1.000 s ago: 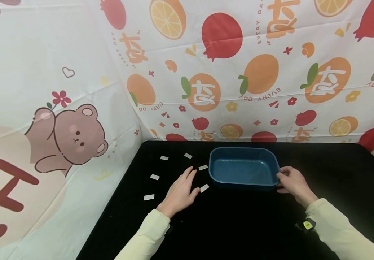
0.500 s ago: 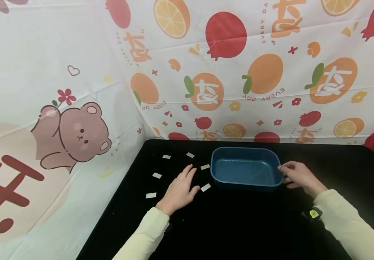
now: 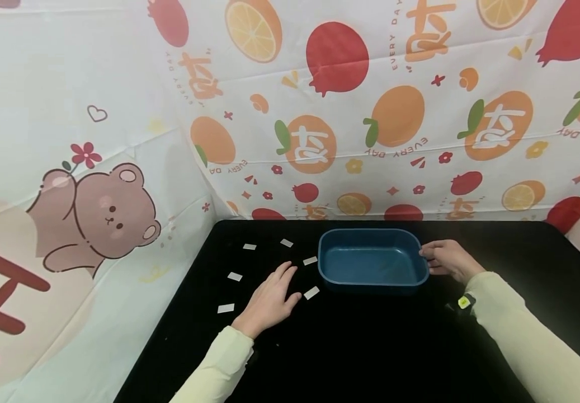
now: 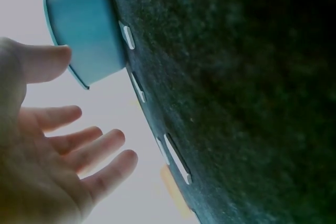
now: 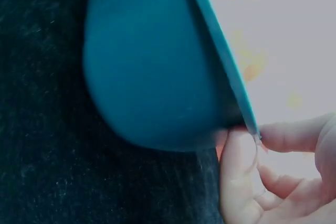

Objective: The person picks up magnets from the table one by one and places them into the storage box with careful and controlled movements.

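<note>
A blue rectangular plastic tub (image 3: 370, 280) with rounded corners stands at the back of the black table. My right hand (image 3: 448, 260) pinches its right rim, with thumb and fingers on either side of the edge; in the right wrist view that hand (image 5: 278, 171) is at the tub's corner (image 5: 147, 72). My left hand (image 3: 267, 299) hovers palm down left of the tub, its fingers spread and holding nothing. Around it lie several small white rectangular pieces, the nearest piece (image 3: 311, 293) just right of its thumb. The left wrist view shows the left hand (image 4: 63, 140) with relaxed fingers, above the table.
The white pieces spread across the left of the black table (image 3: 360, 347), one piece (image 3: 226, 308) near its left edge. Behind the table hangs a fruit-print cloth (image 3: 340, 140), and a bear-print cloth (image 3: 108, 212) covers the left side.
My right hand has shifted from the tub's front right corner back along its right side. The tub and white pieces keep their places; the left hand stays nearly still. The head view swings slightly.
</note>
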Demonstrator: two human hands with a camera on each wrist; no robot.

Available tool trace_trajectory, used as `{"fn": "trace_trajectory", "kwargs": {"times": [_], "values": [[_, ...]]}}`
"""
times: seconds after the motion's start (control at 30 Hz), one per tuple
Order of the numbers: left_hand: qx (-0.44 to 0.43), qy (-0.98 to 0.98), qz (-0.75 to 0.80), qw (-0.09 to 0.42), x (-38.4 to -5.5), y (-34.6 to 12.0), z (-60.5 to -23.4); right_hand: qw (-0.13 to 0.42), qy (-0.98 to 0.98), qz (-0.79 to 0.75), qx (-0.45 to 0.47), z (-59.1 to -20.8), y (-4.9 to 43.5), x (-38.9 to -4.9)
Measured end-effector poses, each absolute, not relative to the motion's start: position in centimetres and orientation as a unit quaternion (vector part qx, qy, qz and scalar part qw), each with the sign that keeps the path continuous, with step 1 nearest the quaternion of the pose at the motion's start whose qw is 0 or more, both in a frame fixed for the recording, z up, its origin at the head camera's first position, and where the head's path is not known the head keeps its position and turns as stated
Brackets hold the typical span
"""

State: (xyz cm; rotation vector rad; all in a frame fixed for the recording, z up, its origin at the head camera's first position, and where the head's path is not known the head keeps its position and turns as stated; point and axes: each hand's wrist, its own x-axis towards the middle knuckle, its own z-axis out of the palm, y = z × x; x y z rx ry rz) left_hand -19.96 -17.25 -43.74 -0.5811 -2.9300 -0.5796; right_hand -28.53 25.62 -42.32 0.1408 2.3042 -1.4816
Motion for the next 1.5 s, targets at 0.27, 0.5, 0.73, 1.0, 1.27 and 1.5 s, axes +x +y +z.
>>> {"fn": "trace_trajectory", "kwargs": {"times": [0.27,0.5,0.73,1.0,1.27,1.5], "values": [[-0.18,-0.963,-0.194,0.05,-19.8,-18.2,-43.7,0.246,0.783,-0.569,0.041,-42.5,25.9,-29.3],[-0.17,-0.965,-0.191,0.057,-20.0,-19.0,-43.5,0.237,0.791,-0.561,0.061,-43.1,25.9,-29.0],[-0.151,-0.97,-0.186,0.053,-20.6,-20.4,-43.2,0.227,0.792,-0.563,0.056,-43.4,26.4,-29.2],[-0.147,-0.965,-0.213,0.036,-21.3,-22.7,-43.1,0.24,0.777,-0.579,0.058,-43.4,26.0,-29.9],[-0.134,-0.963,-0.229,0.048,-23.7,-25.5,-42.6,0.225,0.787,-0.57,0.068,-43.1,24.9,-30.3],[-0.114,-0.971,-0.203,0.048,-26.6,-27.0,-41.7,0.209,0.798,-0.56,0.081,-42.7,25.3,-29.7]]}}
